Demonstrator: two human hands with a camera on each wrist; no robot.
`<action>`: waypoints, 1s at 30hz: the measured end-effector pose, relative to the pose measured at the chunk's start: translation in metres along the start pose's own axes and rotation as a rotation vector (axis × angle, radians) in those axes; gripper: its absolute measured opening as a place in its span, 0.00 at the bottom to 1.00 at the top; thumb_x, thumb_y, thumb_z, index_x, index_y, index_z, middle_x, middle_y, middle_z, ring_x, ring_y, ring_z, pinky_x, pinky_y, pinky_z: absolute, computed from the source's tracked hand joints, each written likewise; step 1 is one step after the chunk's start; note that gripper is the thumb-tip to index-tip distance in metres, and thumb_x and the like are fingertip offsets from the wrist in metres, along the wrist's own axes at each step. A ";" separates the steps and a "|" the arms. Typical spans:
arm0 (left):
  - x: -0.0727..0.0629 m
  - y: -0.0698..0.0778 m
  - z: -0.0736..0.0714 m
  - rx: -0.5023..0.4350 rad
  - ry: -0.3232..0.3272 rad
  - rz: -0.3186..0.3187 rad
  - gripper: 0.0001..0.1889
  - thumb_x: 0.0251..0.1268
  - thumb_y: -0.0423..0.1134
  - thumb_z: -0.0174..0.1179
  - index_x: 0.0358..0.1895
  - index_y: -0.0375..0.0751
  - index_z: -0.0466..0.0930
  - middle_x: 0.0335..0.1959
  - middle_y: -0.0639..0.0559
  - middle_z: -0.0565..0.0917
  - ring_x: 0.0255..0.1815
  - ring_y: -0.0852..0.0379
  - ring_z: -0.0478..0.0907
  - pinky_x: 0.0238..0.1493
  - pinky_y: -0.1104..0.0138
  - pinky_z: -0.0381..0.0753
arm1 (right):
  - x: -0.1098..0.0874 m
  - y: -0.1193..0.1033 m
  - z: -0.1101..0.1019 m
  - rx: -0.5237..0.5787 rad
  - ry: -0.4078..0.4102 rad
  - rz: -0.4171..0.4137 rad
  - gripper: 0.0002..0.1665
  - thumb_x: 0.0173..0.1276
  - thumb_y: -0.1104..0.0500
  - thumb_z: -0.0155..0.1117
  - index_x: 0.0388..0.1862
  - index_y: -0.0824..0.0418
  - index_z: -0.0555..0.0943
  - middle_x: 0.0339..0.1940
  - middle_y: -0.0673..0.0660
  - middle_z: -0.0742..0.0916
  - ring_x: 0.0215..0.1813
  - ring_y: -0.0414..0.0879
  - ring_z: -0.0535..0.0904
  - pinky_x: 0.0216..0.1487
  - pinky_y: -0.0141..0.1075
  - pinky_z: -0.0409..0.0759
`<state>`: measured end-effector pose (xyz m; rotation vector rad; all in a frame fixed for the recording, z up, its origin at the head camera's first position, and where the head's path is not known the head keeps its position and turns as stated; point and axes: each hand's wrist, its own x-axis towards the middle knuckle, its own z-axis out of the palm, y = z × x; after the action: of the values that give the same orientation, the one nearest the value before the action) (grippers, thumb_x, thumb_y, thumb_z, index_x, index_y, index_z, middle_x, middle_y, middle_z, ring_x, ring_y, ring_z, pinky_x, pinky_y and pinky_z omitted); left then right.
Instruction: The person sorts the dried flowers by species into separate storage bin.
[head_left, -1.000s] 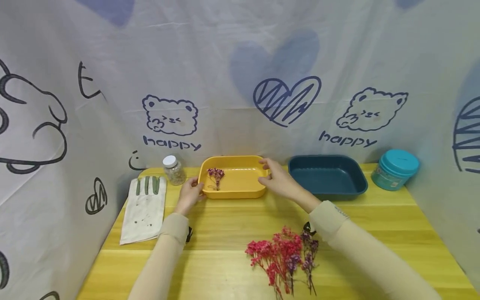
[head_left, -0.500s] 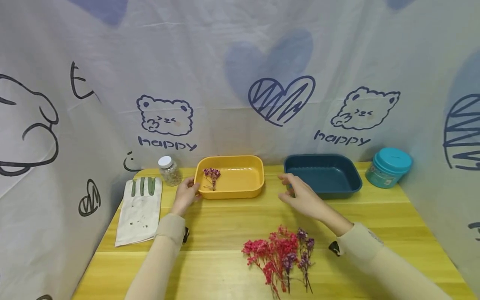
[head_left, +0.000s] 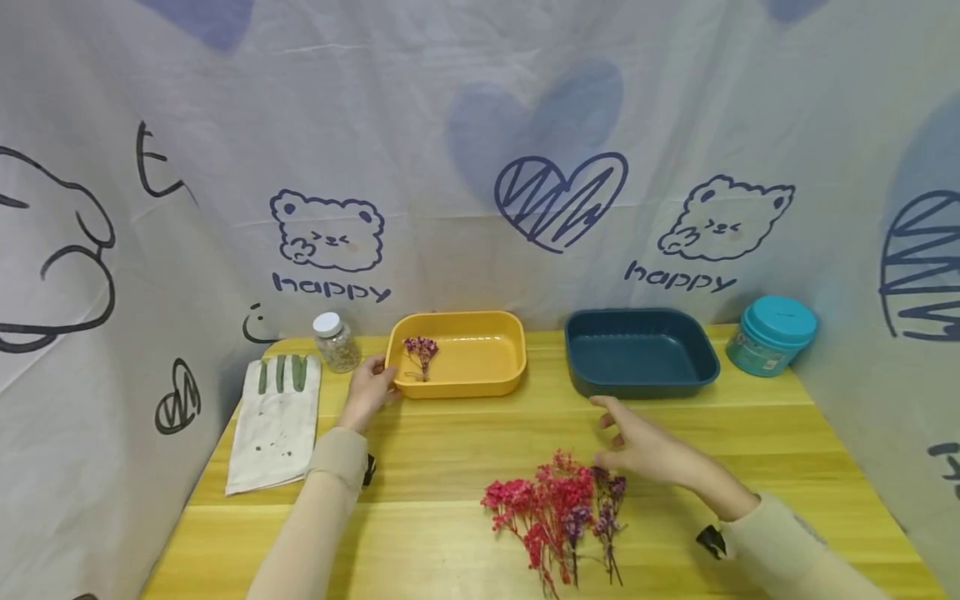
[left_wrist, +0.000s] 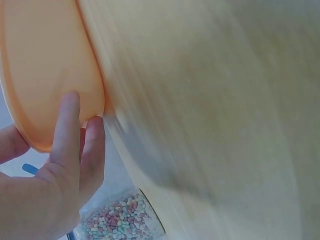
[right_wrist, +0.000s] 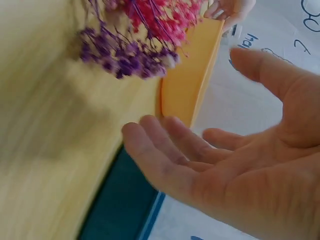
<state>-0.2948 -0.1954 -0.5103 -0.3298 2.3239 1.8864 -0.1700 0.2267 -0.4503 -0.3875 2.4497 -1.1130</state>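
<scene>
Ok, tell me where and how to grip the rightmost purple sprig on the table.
I'd probably pinch the purple sprig low on its bare stems, coming from the right: the fragile-looking blossoms fan out at the far end, and other flowers crowd its left.

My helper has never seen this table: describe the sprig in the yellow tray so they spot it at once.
At the back of the wooden table, left of the blue tray, sits a yellow tray with the left hand at its left end. Inside, toward that end, lies a purple sprig. It alone lies in a tray; the other flowers lie on the table.
</scene>
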 end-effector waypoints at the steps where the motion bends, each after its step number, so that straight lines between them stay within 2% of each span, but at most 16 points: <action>1: 0.000 0.000 0.000 0.003 0.001 -0.003 0.26 0.85 0.34 0.46 0.80 0.28 0.60 0.68 0.30 0.70 0.68 0.35 0.76 0.69 0.51 0.85 | -0.002 0.003 0.002 0.010 -0.021 0.013 0.56 0.72 0.54 0.73 0.85 0.67 0.49 0.71 0.78 0.73 0.62 0.71 0.80 0.50 0.51 0.88; 3: 0.000 0.000 -0.001 0.006 0.002 -0.007 0.27 0.85 0.34 0.46 0.80 0.28 0.60 0.68 0.31 0.69 0.68 0.35 0.76 0.68 0.52 0.86 | -0.005 0.007 0.006 0.020 -0.051 0.028 0.59 0.70 0.54 0.75 0.86 0.68 0.48 0.70 0.78 0.74 0.62 0.68 0.80 0.50 0.51 0.87; 6: 0.000 0.001 -0.001 0.008 0.004 -0.010 0.27 0.85 0.34 0.46 0.80 0.28 0.60 0.68 0.31 0.69 0.68 0.35 0.76 0.66 0.54 0.87 | -0.008 0.012 0.015 -0.020 -0.062 0.032 0.62 0.67 0.55 0.78 0.85 0.70 0.48 0.67 0.76 0.75 0.63 0.67 0.79 0.55 0.57 0.85; 9: -0.001 0.002 -0.001 0.007 0.001 -0.008 0.27 0.85 0.33 0.46 0.80 0.27 0.59 0.68 0.30 0.69 0.68 0.35 0.75 0.66 0.54 0.87 | -0.010 0.014 0.023 -0.080 -0.060 0.050 0.64 0.63 0.54 0.81 0.85 0.70 0.50 0.72 0.78 0.73 0.71 0.74 0.72 0.67 0.67 0.78; 12: 0.000 0.001 -0.001 0.004 0.000 -0.008 0.27 0.85 0.33 0.46 0.80 0.27 0.59 0.68 0.30 0.68 0.68 0.34 0.75 0.68 0.53 0.86 | -0.012 0.016 0.030 -0.104 -0.065 0.089 0.65 0.63 0.52 0.81 0.85 0.69 0.50 0.79 0.78 0.66 0.78 0.78 0.62 0.75 0.74 0.66; 14: 0.000 0.000 0.000 0.004 -0.002 -0.008 0.27 0.86 0.34 0.46 0.80 0.28 0.59 0.68 0.31 0.69 0.68 0.35 0.75 0.69 0.52 0.85 | -0.013 0.018 0.035 -0.102 -0.066 0.120 0.64 0.63 0.50 0.80 0.86 0.67 0.50 0.81 0.78 0.63 0.80 0.80 0.58 0.76 0.76 0.63; 16: 0.000 0.000 0.000 0.004 -0.001 -0.009 0.27 0.86 0.34 0.45 0.80 0.28 0.59 0.68 0.31 0.69 0.68 0.35 0.75 0.70 0.51 0.84 | -0.014 0.021 0.039 -0.110 -0.064 0.152 0.63 0.65 0.48 0.79 0.86 0.66 0.51 0.81 0.79 0.62 0.79 0.81 0.58 0.74 0.77 0.64; 18: 0.000 0.001 0.000 0.004 -0.001 -0.009 0.27 0.86 0.34 0.45 0.80 0.28 0.59 0.68 0.31 0.69 0.68 0.35 0.75 0.70 0.51 0.84 | -0.013 0.024 0.043 -0.125 -0.056 0.179 0.61 0.66 0.47 0.78 0.86 0.64 0.52 0.80 0.80 0.61 0.78 0.82 0.60 0.72 0.76 0.68; 21: -0.001 0.002 0.000 0.003 -0.002 -0.008 0.27 0.86 0.34 0.45 0.81 0.28 0.59 0.69 0.30 0.68 0.69 0.35 0.75 0.70 0.51 0.84 | -0.012 0.027 0.046 -0.132 -0.042 0.216 0.57 0.68 0.50 0.77 0.85 0.63 0.54 0.78 0.79 0.64 0.69 0.75 0.74 0.58 0.63 0.82; 23: -0.001 0.002 0.000 0.003 -0.006 -0.009 0.27 0.86 0.34 0.45 0.81 0.28 0.58 0.69 0.30 0.68 0.69 0.34 0.75 0.70 0.51 0.84 | -0.011 0.029 0.047 -0.133 -0.029 0.223 0.55 0.68 0.54 0.76 0.84 0.63 0.55 0.76 0.76 0.66 0.63 0.65 0.79 0.49 0.53 0.82; 25: -0.001 0.002 0.000 0.001 -0.009 -0.011 0.27 0.86 0.34 0.45 0.81 0.29 0.58 0.68 0.31 0.68 0.69 0.34 0.74 0.70 0.51 0.84 | -0.010 0.031 0.046 -0.121 -0.019 0.227 0.52 0.68 0.59 0.75 0.83 0.63 0.57 0.73 0.74 0.68 0.56 0.56 0.80 0.42 0.46 0.77; 30: 0.000 0.002 0.000 -0.005 -0.008 -0.009 0.27 0.86 0.34 0.45 0.81 0.29 0.59 0.67 0.32 0.68 0.69 0.35 0.75 0.69 0.52 0.85 | -0.008 0.034 0.041 -0.116 0.005 0.218 0.45 0.63 0.67 0.75 0.77 0.63 0.65 0.69 0.74 0.72 0.55 0.56 0.79 0.43 0.45 0.79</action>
<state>-0.2948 -0.1949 -0.5086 -0.3319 2.3091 1.8862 -0.1463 0.2254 -0.4989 -0.1472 2.4971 -0.8848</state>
